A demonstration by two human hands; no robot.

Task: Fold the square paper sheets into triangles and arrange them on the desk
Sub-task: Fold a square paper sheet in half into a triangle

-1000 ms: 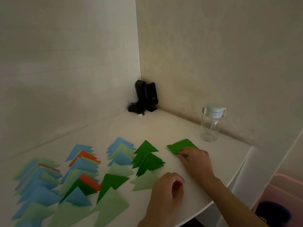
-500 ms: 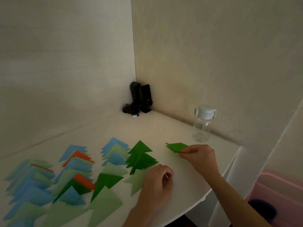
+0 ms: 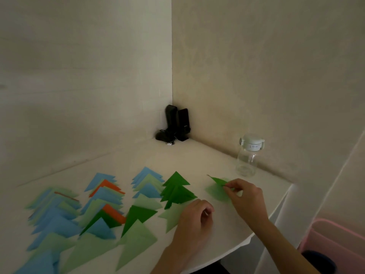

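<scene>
- Table [image 3: 197, 159]: white, set into a wall corner, rounded edge on the near right.
- Right hand [image 3: 245, 196]: over the right part of the table; thumb and fingers pinch a dark green sheet [image 3: 219, 181] by its near end. The sheet is lifted off the surface, with its far tip pointing away and to the left.
- Pale sheet [image 3: 217, 192]: light green, lying flat on the table directly under the lifted one and partly covered by the right hand.
- Left hand [image 3: 194, 216]: resting on the table near the front edge, fingers curled inward into a loose fist. Whether this grip holds anything cannot be told. It overlaps the right part of a pale triangle [image 3: 170, 217].
- Dark green triangles [image 3: 176, 191]: an overlapping column just left of the sheets, points facing the far wall, flat on the table.
- Further columns [image 3: 102, 198]: blue, light green, orange and dark green triangles in overlapping rows across the left half of the table, points facing away.
- Bottle [image 3: 247, 156]: clear, white lid, upright near the right-hand wall, behind the right hand and apart from it.
- Speakers [image 3: 176, 123]: two black units upright in the far corner, with a dark cable bundle at their base.
- Pink bin [image 3: 335, 240]: below the table at the lower right.
</scene>
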